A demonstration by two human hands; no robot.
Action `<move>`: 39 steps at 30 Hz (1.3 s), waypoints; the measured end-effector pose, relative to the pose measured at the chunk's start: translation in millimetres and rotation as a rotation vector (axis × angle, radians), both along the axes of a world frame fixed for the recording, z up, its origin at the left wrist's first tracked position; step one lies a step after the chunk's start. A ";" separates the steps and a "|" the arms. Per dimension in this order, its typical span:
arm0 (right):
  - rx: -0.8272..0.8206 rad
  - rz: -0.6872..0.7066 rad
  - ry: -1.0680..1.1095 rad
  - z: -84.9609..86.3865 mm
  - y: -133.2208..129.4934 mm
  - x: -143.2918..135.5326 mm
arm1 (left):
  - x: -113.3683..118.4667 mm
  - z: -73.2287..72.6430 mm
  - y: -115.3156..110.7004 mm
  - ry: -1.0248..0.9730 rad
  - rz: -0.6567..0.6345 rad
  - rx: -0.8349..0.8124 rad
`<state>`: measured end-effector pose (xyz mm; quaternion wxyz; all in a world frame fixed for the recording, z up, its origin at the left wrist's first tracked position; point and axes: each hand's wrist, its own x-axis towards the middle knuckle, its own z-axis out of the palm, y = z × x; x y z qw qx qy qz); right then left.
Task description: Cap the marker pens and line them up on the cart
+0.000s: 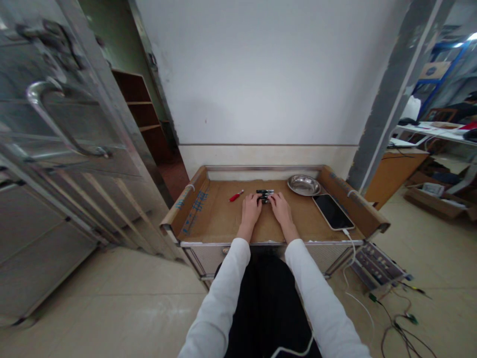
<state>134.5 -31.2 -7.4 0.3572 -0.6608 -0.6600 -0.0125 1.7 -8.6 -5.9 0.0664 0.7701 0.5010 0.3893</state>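
Observation:
On the cardboard-lined tabletop (219,219), several small dark rods (265,191) with pale marks lie side by side, too small to name exactly. My left hand (251,211) has its curled fingertips on the left ends of the nearer rods. At their right ends, the fingers of my right hand (281,209) close in the same way. The farthest rod lies just beyond my fingertips. To the left of my left hand rests a slim red tool or pen (236,196) with a pale tip, apart from both hands. My fingers partly hide the rods.
A shallow round metal dish (303,185) sits at the back right. In front of it lies a smartphone (333,212) with a white cable (348,253) hanging over the front edge. Raised cardboard-covered sides (186,204) bound the tabletop. An electrical box (378,266) and loose wires are on the floor.

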 end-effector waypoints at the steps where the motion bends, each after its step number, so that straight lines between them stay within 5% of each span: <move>1: -0.008 0.012 -0.018 0.1 0.0 -0.5 | 0.5 -0.4 0.5 -0.036 -0.009 0.017; 8: -0.045 0.095 -0.140 2.1 -0.4 -4.9 | -1.3 -4.5 6.6 -0.210 -0.184 0.066; 22: 0.018 0.200 -0.097 -3.3 4.6 -2.2 | -1.9 -3.6 6.5 -0.331 -0.300 -0.006; 32: 0.042 0.194 -0.076 -6.5 5.8 -2.8 | -0.3 -5.0 7.6 -0.415 -0.315 -0.021; 39: 0.048 0.154 -0.039 -5.8 5.6 -2.2 | -0.6 -6.6 6.8 -0.294 -0.240 -0.006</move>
